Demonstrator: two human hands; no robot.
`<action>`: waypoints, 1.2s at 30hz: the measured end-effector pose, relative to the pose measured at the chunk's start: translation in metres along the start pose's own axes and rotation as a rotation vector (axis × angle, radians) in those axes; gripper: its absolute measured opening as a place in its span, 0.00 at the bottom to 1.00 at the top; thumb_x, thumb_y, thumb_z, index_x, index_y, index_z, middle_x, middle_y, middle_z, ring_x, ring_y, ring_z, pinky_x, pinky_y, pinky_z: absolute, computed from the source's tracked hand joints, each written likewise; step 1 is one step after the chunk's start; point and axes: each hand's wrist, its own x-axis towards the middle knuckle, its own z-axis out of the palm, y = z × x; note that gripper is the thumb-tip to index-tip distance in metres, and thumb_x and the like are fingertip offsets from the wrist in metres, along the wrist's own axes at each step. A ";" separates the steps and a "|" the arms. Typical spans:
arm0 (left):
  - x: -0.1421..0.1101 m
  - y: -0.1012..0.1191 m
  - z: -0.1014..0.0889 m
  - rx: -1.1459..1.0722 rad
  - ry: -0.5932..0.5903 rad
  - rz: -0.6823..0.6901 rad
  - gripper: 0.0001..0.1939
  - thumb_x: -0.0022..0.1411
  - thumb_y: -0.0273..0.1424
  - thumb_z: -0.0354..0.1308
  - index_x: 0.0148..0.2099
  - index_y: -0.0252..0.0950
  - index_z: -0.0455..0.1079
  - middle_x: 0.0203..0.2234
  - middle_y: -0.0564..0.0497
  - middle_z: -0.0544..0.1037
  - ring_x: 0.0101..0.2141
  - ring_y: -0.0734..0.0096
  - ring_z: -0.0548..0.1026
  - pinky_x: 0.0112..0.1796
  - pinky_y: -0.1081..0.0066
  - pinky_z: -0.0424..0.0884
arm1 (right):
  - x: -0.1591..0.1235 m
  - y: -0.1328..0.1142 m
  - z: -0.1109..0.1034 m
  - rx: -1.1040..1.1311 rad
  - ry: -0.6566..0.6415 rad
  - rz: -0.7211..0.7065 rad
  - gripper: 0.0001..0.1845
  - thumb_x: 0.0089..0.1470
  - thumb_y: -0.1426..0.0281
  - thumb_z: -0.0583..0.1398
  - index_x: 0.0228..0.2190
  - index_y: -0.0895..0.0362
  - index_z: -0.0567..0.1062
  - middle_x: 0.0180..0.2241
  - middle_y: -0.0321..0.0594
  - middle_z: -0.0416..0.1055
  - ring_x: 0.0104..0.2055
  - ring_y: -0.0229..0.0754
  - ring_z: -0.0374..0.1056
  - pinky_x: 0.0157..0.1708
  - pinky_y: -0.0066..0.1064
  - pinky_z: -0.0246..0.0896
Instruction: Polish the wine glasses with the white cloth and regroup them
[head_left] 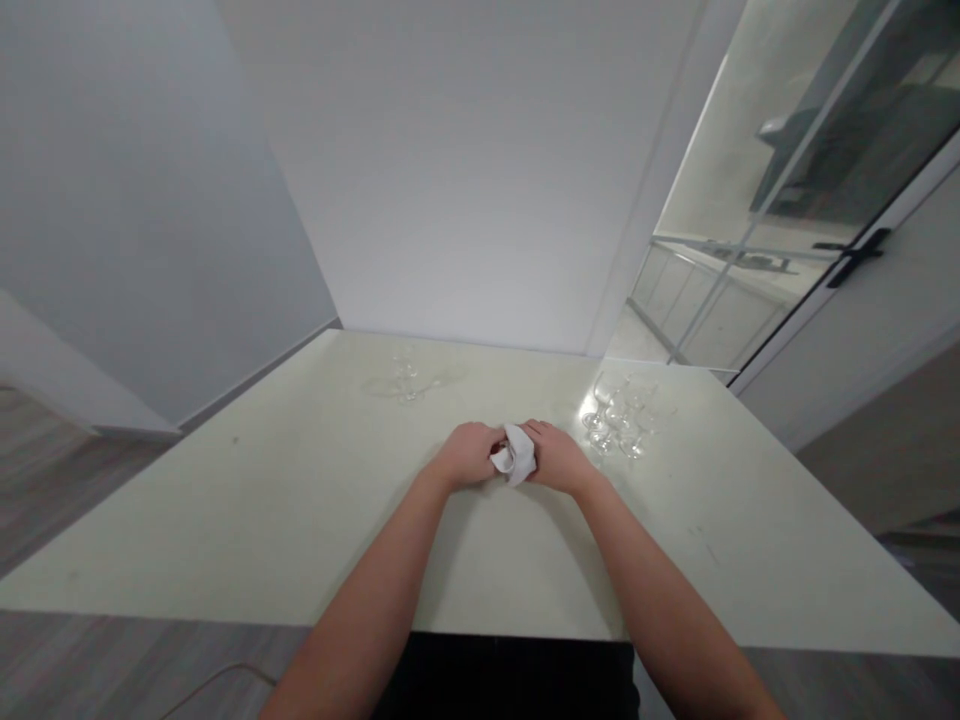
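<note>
A crumpled white cloth (517,457) is bunched between my two hands, above the middle of the table. My right hand (553,456) is closed around the cloth's right side. Close against its left side, my left hand (471,453) has its fingers curled in; what they grip is hidden. Whether a glass is inside the cloth cannot be made out. Several clear stemmed glasses (621,415) stand grouped on the table to the right of my right hand. Another clear glass (406,375) stands farther back on the left, beyond my left hand.
The pale table (247,500) reaches back to a white wall (465,180). At the right rear is a glass-paned partition (720,250) beside a door with a black handle (859,257). A thin cable (225,668) lies on the floor at the lower left.
</note>
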 end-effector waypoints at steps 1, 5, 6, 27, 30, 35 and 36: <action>-0.001 0.001 0.000 0.069 0.008 0.030 0.08 0.51 0.34 0.58 0.31 0.36 0.75 0.25 0.44 0.79 0.26 0.61 0.75 0.28 0.70 0.61 | 0.000 0.001 -0.001 0.026 0.001 0.045 0.30 0.36 0.68 0.72 0.45 0.54 0.76 0.42 0.45 0.74 0.43 0.51 0.69 0.46 0.41 0.63; -0.001 0.004 0.004 0.239 0.052 0.140 0.10 0.55 0.32 0.54 0.36 0.37 0.75 0.22 0.45 0.77 0.25 0.61 0.75 0.30 0.69 0.62 | -0.004 0.008 -0.007 0.370 -0.087 0.273 0.23 0.38 0.60 0.71 0.37 0.56 0.78 0.34 0.38 0.76 0.36 0.46 0.71 0.38 0.35 0.66; -0.001 0.005 0.006 0.256 0.074 0.166 0.10 0.57 0.32 0.53 0.36 0.36 0.75 0.22 0.45 0.77 0.25 0.62 0.74 0.30 0.69 0.63 | -0.005 0.009 -0.009 0.498 -0.133 0.315 0.23 0.40 0.59 0.71 0.38 0.57 0.78 0.34 0.38 0.77 0.36 0.45 0.71 0.38 0.34 0.66; 0.007 -0.014 0.000 -0.174 0.307 -0.251 0.13 0.60 0.32 0.49 0.40 0.37 0.75 0.19 0.52 0.74 0.21 0.71 0.71 0.28 0.73 0.63 | 0.001 -0.021 -0.003 0.076 0.196 -0.052 0.33 0.44 0.76 0.65 0.54 0.53 0.69 0.50 0.49 0.66 0.52 0.53 0.63 0.52 0.44 0.62; 0.009 -0.014 0.003 -0.583 0.103 -0.385 0.12 0.58 0.33 0.51 0.37 0.34 0.74 0.15 0.55 0.69 0.15 0.74 0.65 0.21 0.74 0.59 | 0.000 -0.020 -0.004 0.073 0.240 -0.142 0.35 0.47 0.75 0.63 0.57 0.53 0.65 0.54 0.53 0.63 0.56 0.55 0.60 0.57 0.47 0.58; 0.007 -0.015 0.011 -1.006 -0.177 -0.461 0.13 0.54 0.39 0.57 0.30 0.32 0.69 0.14 0.56 0.65 0.13 0.79 0.59 0.17 0.76 0.53 | -0.005 -0.025 0.000 0.273 0.307 -0.179 0.35 0.47 0.69 0.66 0.58 0.49 0.65 0.58 0.50 0.61 0.61 0.56 0.56 0.61 0.49 0.53; 0.007 -0.014 0.013 -1.059 -0.202 -0.474 0.14 0.53 0.41 0.58 0.29 0.33 0.68 0.14 0.57 0.65 0.13 0.80 0.58 0.17 0.76 0.52 | -0.005 -0.027 0.002 0.321 0.350 -0.173 0.34 0.47 0.68 0.66 0.57 0.49 0.67 0.58 0.49 0.61 0.61 0.55 0.56 0.62 0.49 0.52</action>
